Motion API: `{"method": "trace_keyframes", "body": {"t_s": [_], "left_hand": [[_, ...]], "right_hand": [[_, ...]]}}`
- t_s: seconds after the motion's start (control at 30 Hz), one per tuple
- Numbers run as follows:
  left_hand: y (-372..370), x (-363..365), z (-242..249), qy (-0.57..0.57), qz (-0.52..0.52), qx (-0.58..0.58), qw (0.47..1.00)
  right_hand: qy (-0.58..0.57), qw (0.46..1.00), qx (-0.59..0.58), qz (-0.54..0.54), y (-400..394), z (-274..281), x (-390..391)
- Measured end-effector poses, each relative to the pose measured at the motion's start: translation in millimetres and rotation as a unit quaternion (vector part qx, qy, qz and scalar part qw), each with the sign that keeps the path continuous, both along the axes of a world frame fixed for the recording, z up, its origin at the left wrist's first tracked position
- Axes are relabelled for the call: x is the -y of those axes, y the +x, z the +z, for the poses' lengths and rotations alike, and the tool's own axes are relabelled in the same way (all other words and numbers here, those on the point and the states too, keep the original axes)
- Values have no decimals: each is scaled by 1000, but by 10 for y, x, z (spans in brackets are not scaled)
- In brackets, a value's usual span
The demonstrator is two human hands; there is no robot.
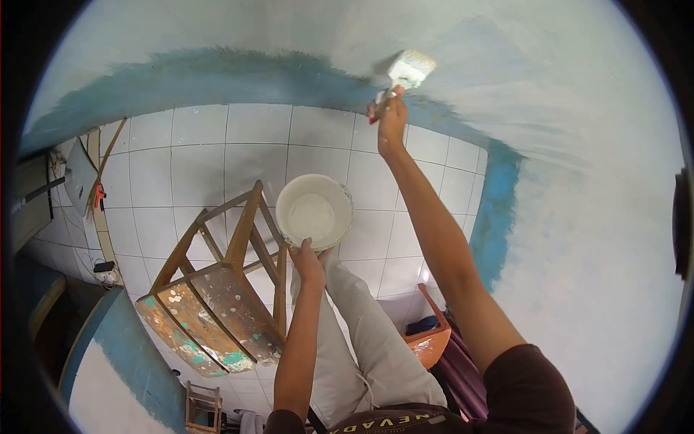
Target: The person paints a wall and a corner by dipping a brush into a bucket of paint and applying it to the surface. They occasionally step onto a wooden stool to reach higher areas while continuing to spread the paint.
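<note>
My right hand [392,119] is closed around the handle of a wide paintbrush [412,70], its bristles loaded with white paint. The brush is raised in front of the wall [347,32], where pale paint meets a band of blue. Lower down, my left hand [308,262] grips the near rim of a white paint bucket [288,205], thumb over the edge and the other fingers hidden beneath. Whitish paint shows in the bottom of the bucket, and smears mark its rim. The bucket hangs in front of my legs, tilted toward me.
Left of the bucket stands a paint-spattered wooden stepladder [210,315]. White floor tiles [256,163] spread below. An orange plastic chair [431,340] is beside my right leg. A small wooden stool [203,406] stands at lower left, and a power socket [106,271] with cords lies at left.
</note>
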State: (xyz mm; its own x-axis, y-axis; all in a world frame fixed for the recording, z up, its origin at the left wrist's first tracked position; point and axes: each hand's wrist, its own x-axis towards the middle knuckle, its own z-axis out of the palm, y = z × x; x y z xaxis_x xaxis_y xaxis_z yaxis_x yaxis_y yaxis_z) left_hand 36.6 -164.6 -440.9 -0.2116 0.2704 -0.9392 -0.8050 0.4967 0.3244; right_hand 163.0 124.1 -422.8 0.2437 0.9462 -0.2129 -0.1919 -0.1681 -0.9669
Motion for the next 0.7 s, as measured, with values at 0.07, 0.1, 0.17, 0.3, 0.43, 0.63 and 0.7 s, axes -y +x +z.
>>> {"method": "trace_keyframes", "body": {"t_s": [0.07,0.1,0.17,0.3,0.43,0.63,0.7], "left_hand": [[-1,5,10,-3,5,3,1000],[1,-7,1,-4,7,7,1000],[14,18,-53,-1,12,9,1000],[-2,80,-131,-16,16,7,1000],[-39,163,-125,11,23,16,1000],[-164,140,275,4,13,14,1000],[-197,131,352,11,-2,-8,1000]], "right_hand": [[16,999,25,43,135,-644,-91],[-36,994,79,69,180,-873,-94],[-156,981,67,91,131,-1058,-1],[-324,934,108,106,67,-1095,98],[-230,969,87,30,27,-420,10],[-75,991,108,-35,-74,1495,245],[46,989,129,-58,-48,1767,282]]}}
